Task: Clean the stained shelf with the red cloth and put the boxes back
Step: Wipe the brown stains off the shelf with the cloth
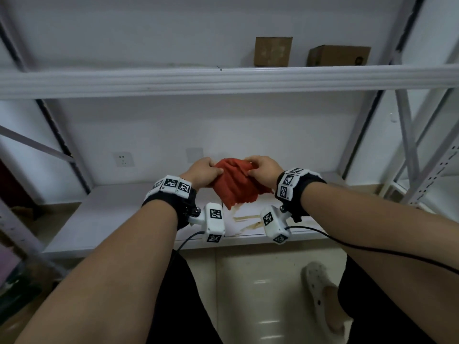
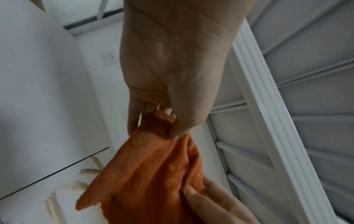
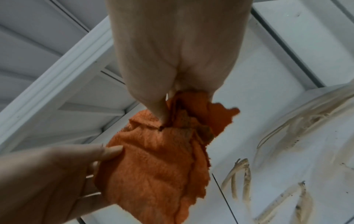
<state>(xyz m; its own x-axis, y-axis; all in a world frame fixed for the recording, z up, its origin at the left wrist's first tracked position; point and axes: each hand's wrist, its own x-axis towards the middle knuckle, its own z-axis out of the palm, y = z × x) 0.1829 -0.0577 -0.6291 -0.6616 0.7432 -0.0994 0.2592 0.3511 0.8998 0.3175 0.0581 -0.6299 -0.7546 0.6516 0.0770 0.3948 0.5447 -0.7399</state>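
Observation:
Both hands hold the red cloth (image 1: 236, 184) in the air above the lower white shelf (image 1: 119, 214). My left hand (image 1: 202, 171) pinches its left edge; the wrist view shows thumb and fingers clamped on a fold of the cloth (image 2: 153, 174). My right hand (image 1: 263, 168) grips the right edge, its fingers bunching the cloth (image 3: 157, 166). Brownish streaky stains (image 1: 248, 220) mark the shelf under the cloth, also plain as stains (image 3: 287, 174) in the right wrist view. Two cardboard boxes, one upright (image 1: 272, 51) and one lying (image 1: 339, 55), sit on the upper shelf (image 1: 223, 79).
White metal uprights (image 1: 407, 135) and diagonal braces frame the rack on both sides. A wall socket (image 1: 123, 159) sits behind the lower shelf. Tiled floor (image 1: 260, 281) and my foot in a pale clog (image 1: 323, 301) lie below the shelf's front edge.

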